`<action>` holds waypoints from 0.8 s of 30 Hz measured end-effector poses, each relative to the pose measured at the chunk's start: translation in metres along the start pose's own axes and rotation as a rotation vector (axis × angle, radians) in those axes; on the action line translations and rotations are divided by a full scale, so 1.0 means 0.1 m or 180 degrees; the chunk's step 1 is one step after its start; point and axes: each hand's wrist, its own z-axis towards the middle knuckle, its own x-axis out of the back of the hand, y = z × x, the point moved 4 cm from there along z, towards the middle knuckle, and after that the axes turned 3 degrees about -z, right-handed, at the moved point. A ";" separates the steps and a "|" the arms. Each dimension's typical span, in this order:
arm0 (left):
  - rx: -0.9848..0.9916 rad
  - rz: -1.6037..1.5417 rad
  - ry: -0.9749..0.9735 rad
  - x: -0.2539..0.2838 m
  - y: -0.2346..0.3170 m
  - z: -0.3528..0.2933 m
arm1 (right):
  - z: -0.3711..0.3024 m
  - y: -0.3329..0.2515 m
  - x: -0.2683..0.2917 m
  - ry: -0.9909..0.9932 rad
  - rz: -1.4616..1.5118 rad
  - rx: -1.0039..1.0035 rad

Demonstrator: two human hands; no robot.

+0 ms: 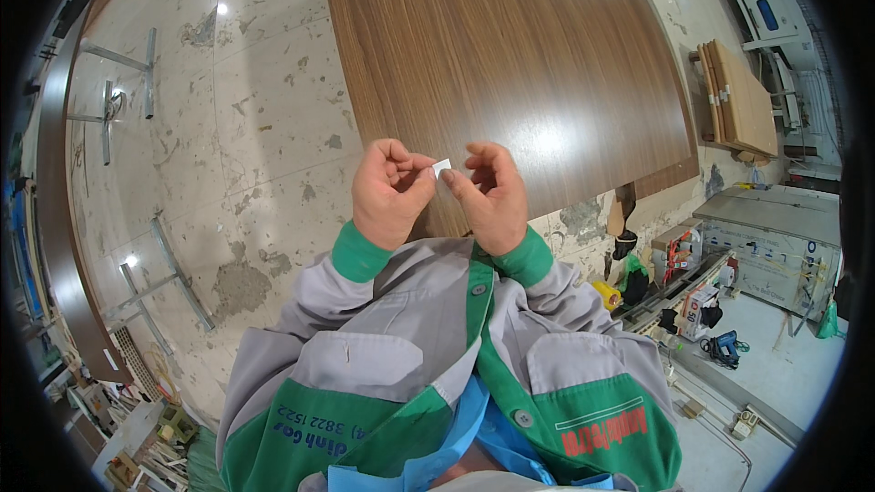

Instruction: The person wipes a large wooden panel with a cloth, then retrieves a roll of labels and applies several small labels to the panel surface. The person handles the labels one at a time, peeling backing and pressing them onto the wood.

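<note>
A small white piece [442,167], flat like paper or a sticker, is held up over the near edge of the brown wood-grain panel [492,55]. My left hand [390,193] pinches its left side between thumb and finger. From the other side my right hand [495,200] has its thumb tip on the piece, with the fingers curled; its grip there is partly hidden. Both hands are close together in front of my chest, in grey sleeves with green cuffs.
Metal frames [169,273] stand on the worn tiled floor at left, near a long dark panel [64,173]. Flat brown boards [743,100] lean at right. A blue power tool [723,346] and a metal-sided cabinet [770,237] are at lower right.
</note>
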 end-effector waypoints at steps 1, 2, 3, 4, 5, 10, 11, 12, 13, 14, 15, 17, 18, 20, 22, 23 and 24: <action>-0.0093 0.0151 0.0028 -0.01 0.01 0.00 | -0.01 -0.04 0.03 -0.0095 -0.0127 0.0211; -0.0188 0.0301 0.0058 -0.02 0.01 -0.01 | -0.02 -0.08 0.05 -0.0242 -0.0236 0.0404; -0.0297 0.0448 0.0095 -0.03 0.02 -0.01 | -0.03 -0.12 0.06 -0.0324 -0.0325 0.0606; -0.0384 0.0595 0.0078 -0.04 0.03 -0.02 | -0.03 -0.12 0.05 -0.0458 -0.0337 0.0574; -0.0490 0.0736 0.0059 -0.06 0.05 -0.04 | -0.04 -0.12 0.04 -0.0520 -0.0332 0.0554; -0.0804 0.1470 0.0105 -0.09 0.12 -0.07 | 0.00 -0.13 0.02 -0.0582 -0.0257 0.0496; -0.0878 0.1535 0.0126 -0.09 0.14 -0.07 | 0.01 -0.14 0.02 -0.0581 -0.0281 0.0514; -0.0936 0.1623 0.0138 -0.10 0.16 -0.07 | 0.01 -0.13 0.03 -0.0565 -0.0328 0.0493; -0.1011 0.1761 0.0141 -0.11 0.18 -0.08 | 0.01 -0.14 0.03 -0.0588 -0.0366 0.0549; -0.1069 0.1926 0.0137 -0.11 0.20 -0.08 | 0.00 -0.14 0.03 -0.0597 -0.0425 0.0567; -0.1126 0.2092 0.0133 -0.11 0.22 -0.09 | 0.00 -0.14 0.04 -0.0611 -0.0469 0.0616; -0.1142 0.2321 0.0133 -0.12 0.24 -0.11 | 0.00 -0.12 0.05 -0.0650 -0.0632 0.0630; -0.1165 0.2439 0.0141 -0.12 0.25 -0.11 | 0.00 -0.12 0.04 -0.0685 -0.0653 0.0660; -0.0926 0.2607 0.0052 -0.11 0.25 -0.12 | 0.01 -0.11 0.03 -0.0802 -0.0897 0.0690; -0.0818 0.2766 0.0006 -0.09 0.28 -0.11 | 0.03 -0.12 0.00 -0.0848 -0.1006 0.0754; -0.0807 0.2833 -0.0003 -0.10 0.29 -0.12 | 0.03 -0.14 -0.01 -0.0835 -0.1028 0.0783; -0.0687 0.2875 -0.0029 -0.11 0.29 -0.11 | 0.04 -0.15 -0.01 -0.0825 -0.1012 0.0789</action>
